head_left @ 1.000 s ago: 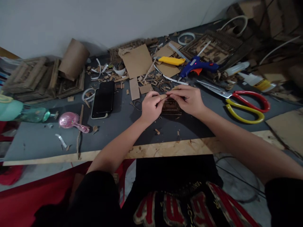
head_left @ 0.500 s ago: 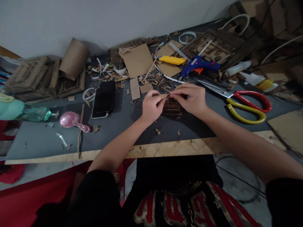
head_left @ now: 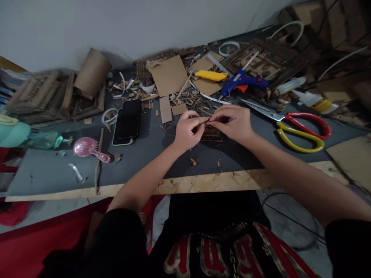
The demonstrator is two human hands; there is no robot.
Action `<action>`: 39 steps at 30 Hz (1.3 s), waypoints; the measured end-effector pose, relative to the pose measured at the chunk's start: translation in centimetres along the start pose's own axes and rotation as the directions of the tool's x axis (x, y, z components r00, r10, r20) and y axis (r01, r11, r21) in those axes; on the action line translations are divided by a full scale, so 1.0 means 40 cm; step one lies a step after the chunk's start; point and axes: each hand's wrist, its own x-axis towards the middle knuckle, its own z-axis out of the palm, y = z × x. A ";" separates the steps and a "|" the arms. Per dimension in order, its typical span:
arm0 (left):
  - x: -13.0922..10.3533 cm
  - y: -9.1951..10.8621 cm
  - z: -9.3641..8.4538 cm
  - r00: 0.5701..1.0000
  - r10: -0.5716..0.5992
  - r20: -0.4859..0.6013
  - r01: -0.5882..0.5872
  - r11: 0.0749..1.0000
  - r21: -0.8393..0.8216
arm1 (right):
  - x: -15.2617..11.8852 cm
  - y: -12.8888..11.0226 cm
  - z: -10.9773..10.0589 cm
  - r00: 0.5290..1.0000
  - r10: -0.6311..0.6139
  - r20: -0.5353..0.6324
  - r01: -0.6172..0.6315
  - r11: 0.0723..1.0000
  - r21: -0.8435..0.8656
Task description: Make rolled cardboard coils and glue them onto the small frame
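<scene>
My left hand (head_left: 188, 130) is closed, pinching a small strip of cardboard (head_left: 203, 119) between thumb and fingers. From the other side, my right hand (head_left: 234, 122) pinches the strip's right end, its fingertips almost meeting those of the left. Just under both hands lies a small brown corrugated cardboard piece (head_left: 213, 134), partly covered by them. Flat cardboard pieces (head_left: 165, 109) lie beyond my left hand. To the right of my right hand are large scissors (head_left: 301, 129) with one red and one yellow handle.
Behind the hands lie a blue glue gun (head_left: 242, 82), a yellow utility knife (head_left: 211, 75) and many cardboard scraps. At left are a phone (head_left: 126, 121), a pink hairbrush (head_left: 87, 147), a teal bottle (head_left: 43, 139) and stacked cardboard frames (head_left: 37, 96). Glue bottles (head_left: 315, 100) lie at right.
Both hands stay nearly in place, still pinching the strip; the fingers have shifted slightly. The whole view has moved a little.
</scene>
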 end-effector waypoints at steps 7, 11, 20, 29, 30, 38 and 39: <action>0.013 0.007 -0.009 0.999 -0.010 0.051 0.016 0.992 -0.125 | -0.003 0.003 0.002 0.991 -0.126 0.042 0.126 0.992 -0.002; 0.012 -0.006 -0.001 0.997 -0.031 0.064 0.042 0.982 -0.185 | -0.005 0.006 -0.001 0.988 -0.144 0.047 0.144 0.990 0.000; 0.011 -0.019 0.017 0.986 -0.164 -0.016 0.142 0.894 -0.426 | -0.006 0.015 0.004 0.989 -0.149 -0.018 0.148 0.988 -0.048; 0.008 -0.040 0.020 0.977 -0.205 0.048 0.206 0.884 -0.420 | 0.001 0.028 0.005 0.952 -0.283 0.118 0.293 0.953 -0.081; 0.009 -0.040 0.019 0.978 -0.197 0.061 0.204 0.879 -0.432 | 0.001 0.027 0.003 0.954 -0.275 0.120 0.288 0.951 -0.111; 0.014 -0.032 0.021 0.984 -0.171 0.046 0.172 0.856 -0.487 | -0.002 0.022 0.005 0.966 -0.258 0.029 0.259 0.953 -0.155; 0.015 -0.032 0.020 0.984 -0.172 0.055 0.177 0.859 -0.481 | -0.002 0.022 0.006 0.969 -0.247 0.016 0.247 0.957 -0.151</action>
